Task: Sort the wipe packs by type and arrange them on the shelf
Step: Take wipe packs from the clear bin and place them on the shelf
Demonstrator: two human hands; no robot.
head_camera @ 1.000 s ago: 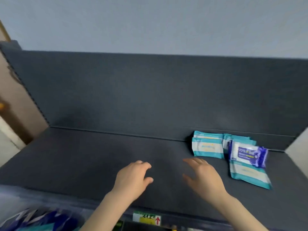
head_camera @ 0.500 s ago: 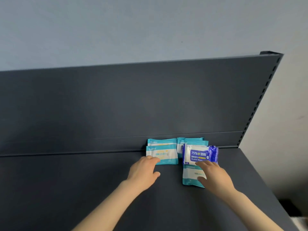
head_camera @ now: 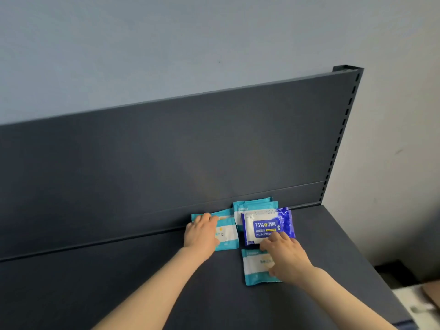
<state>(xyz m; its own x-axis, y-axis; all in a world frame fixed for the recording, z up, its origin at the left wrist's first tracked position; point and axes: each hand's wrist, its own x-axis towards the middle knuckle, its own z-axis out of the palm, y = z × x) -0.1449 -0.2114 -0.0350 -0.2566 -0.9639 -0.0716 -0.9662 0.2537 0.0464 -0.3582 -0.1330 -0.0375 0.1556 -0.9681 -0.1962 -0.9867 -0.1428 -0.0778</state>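
Two kinds of wipe pack lie at the back right of the dark shelf [head_camera: 119, 282]. A blue alcohol wipe pack [head_camera: 266, 225] rests on top of the teal-and-white packs [head_camera: 253, 207] by the back panel. My left hand [head_camera: 201, 233] lies on another teal pack [head_camera: 227, 236], its fingers curled over the pack's far left corner. My right hand [head_camera: 285, 256] covers a front teal pack [head_camera: 253, 270]. Its fingertips touch the blue pack's near edge and its thumb lies on the teal pack. Whether it grips either is hidden.
The upright back panel [head_camera: 166, 151] runs behind the packs, and a slotted post [head_camera: 342, 129] ends it on the right. The shelf's right edge [head_camera: 357, 263] drops off beside a pale wall. Something light, blurred, sits on the floor at the lower right [head_camera: 419, 303].
The view swung right and closer to the packs. Both hands reached forward across the shelf, the left landing on the left teal pack, the right on the front teal pack and the blue pack's edge.
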